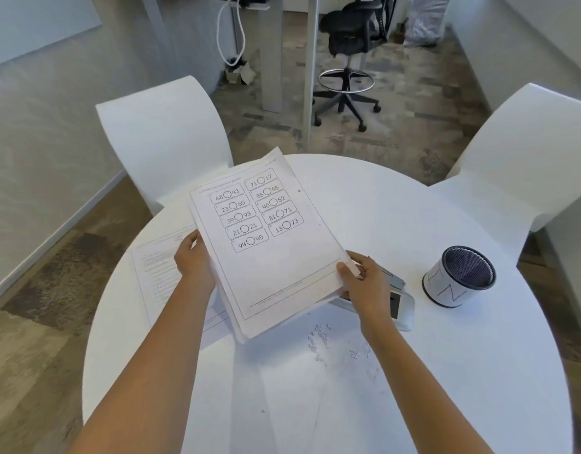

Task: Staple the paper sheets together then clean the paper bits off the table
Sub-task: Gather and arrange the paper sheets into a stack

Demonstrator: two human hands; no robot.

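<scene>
I hold a stack of white paper sheets (pixel 269 244) tilted above the round white table (pixel 463 371); the top sheet is a worksheet with number pairs. My left hand (pixel 192 257) grips the stack's left edge. My right hand (pixel 364 283) pinches its lower right corner. A grey-white stapler (pixel 402 304) lies on the table just behind my right hand, partly hidden by it. Small white paper bits (pixel 331 342) are scattered on the table below the stack, near my right forearm.
Another printed sheet (pixel 158 273) lies flat on the table under my left hand. A mesh cup wrapped in paper (pixel 459 276) stands at the right. Two white chairs (pixel 164 142) (pixel 525 152) stand behind the table, with a black office chair (pixel 351 37) further back.
</scene>
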